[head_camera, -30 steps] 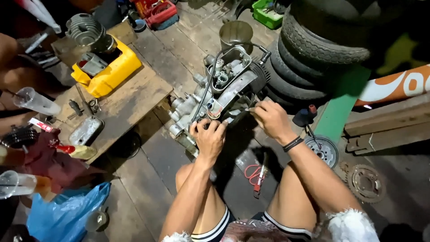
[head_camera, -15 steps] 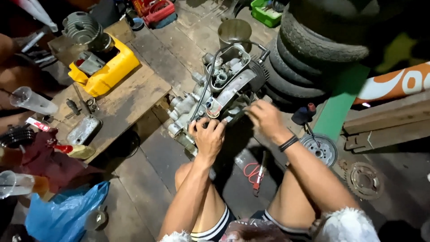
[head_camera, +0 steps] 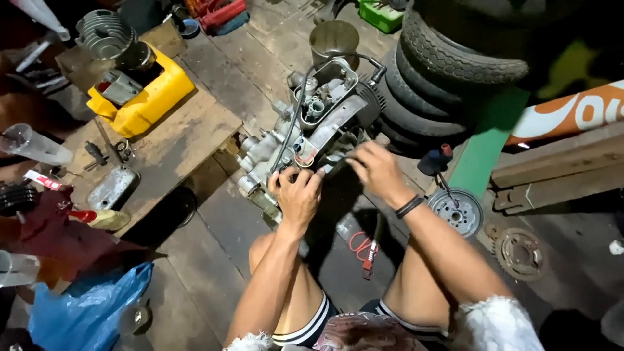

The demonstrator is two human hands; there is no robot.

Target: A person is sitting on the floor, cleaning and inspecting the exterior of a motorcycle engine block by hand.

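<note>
Gripping engine [head_camera: 312, 130] beside steel bucket [head_camera: 333, 40]

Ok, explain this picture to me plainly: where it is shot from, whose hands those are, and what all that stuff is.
The picture comes from a camera worn on a person's head, looking down over their own knees and arms. Both bare hands rest on a grey metal engine block standing on the dark plank floor. The left hand grips its near edge; the right hand, with a dark band at the wrist, presses on its side. Whether either holds a small tool cannot be told. To the left, a low wooden bench carries a yellow plastic canister and small metal parts. Behind the engine is a stack of black rubber tyres. A blue plastic bag lies at lower left, a rusty toothed sprocket at right.
</note>
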